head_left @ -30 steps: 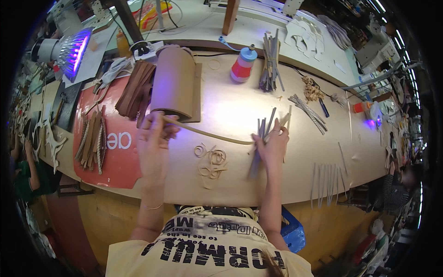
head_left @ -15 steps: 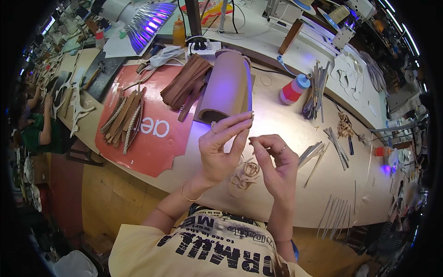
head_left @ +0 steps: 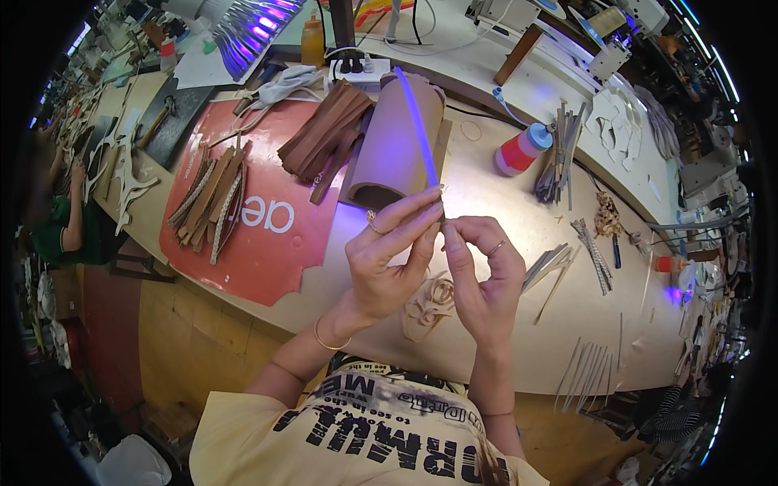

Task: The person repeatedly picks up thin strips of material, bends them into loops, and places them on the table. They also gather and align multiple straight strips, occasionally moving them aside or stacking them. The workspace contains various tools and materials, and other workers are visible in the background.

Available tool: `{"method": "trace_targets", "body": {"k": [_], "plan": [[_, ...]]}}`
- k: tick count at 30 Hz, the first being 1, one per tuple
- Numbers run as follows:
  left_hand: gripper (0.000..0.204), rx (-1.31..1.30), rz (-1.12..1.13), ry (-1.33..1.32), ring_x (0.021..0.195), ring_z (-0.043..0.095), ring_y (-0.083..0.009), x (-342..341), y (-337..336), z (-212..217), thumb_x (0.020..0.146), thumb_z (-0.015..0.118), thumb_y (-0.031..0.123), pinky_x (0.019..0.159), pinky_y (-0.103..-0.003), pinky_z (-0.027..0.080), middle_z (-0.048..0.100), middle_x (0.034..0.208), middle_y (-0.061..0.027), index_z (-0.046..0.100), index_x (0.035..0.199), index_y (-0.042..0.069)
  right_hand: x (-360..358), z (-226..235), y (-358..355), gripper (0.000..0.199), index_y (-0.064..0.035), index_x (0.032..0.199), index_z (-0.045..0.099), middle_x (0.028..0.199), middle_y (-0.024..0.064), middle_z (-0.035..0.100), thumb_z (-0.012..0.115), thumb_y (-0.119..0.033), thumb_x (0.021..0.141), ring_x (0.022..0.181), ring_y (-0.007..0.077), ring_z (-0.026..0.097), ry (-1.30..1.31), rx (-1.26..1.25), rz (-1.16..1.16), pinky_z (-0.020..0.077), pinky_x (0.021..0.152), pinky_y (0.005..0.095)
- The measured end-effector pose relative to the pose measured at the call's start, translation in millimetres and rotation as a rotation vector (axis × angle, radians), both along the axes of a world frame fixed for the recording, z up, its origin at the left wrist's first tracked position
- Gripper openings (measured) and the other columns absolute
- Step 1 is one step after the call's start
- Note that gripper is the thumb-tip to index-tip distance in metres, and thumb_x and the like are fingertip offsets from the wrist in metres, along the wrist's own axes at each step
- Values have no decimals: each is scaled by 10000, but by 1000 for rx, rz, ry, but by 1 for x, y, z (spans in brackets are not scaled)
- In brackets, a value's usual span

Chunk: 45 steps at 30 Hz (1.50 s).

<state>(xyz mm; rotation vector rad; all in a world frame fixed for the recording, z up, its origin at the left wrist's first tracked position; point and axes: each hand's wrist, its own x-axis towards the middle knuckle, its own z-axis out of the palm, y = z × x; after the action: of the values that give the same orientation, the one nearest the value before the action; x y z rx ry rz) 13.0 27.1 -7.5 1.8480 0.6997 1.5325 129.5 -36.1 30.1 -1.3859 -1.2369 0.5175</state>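
Note:
My left hand (head_left: 381, 263) and my right hand (head_left: 488, 283) meet above the front of the table. Between the fingertips of the left is a long narrow strip (head_left: 416, 121), its flat face lit bluish-purple. It slants up and away past a thick brown tube (head_left: 397, 146) lying on the table. My right thumb and index finger pinch at the near end of the strip, mostly hidden by the fingers. Curled pale strips (head_left: 438, 293) lie partly hidden just below my hands.
Brown leather strips (head_left: 328, 134) lie left of the tube. A bundle of brown and patterned strips (head_left: 212, 198) rests on a red sheet (head_left: 267, 271). To the right stand a red-and-white bottle (head_left: 523, 151) and a bunch of grey strips (head_left: 559, 158). Thin grey strips (head_left: 585, 377) lie at the near right edge.
The strip, nearly edge-on before, has swung to the left and shows its flat face across the tube. My right fingers have come closer to the left ones.

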Motion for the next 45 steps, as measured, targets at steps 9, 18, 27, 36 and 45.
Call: {"method": "trace_targets", "body": {"k": [9,18,27,36,45], "plan": [[265,-14,0,5,999,694,-240,0,-3,-1,854,670,-49,841,-307,552,678,1170,-161,708,1113,-8,1,-2,1,118,43,978,688,898,120,672,660,-26,885,769,174,629,31,-10,2,488,727,281],[260,-16,6,3,1005,693,-242,1,-5,0,851,672,-50,849,-309,551,683,1159,-158,711,1105,-9,1,-4,0,118,44,978,684,902,116,667,657,-28,888,773,170,619,72,18,22,486,722,281],[256,-25,11,18,1000,696,-248,5,-7,2,846,677,-47,849,-313,551,689,1143,-158,716,1096,-9,4,-3,-3,118,29,976,684,909,109,666,664,-50,891,765,179,621,31,18,0,474,729,291],[265,-9,4,21,1007,694,-253,6,-8,2,849,675,-48,856,-314,548,681,1157,-167,712,1108,-10,4,-3,-3,109,19,958,697,892,104,675,673,-59,886,755,181,623,32,23,-23,467,731,289],[258,15,9,52,1008,694,-254,6,-8,2,850,674,-48,847,-311,553,678,1162,-170,710,1104,-14,5,-3,-4,110,17,958,697,885,106,675,676,-58,880,735,178,614,13,29,-32,447,734,292]]}}
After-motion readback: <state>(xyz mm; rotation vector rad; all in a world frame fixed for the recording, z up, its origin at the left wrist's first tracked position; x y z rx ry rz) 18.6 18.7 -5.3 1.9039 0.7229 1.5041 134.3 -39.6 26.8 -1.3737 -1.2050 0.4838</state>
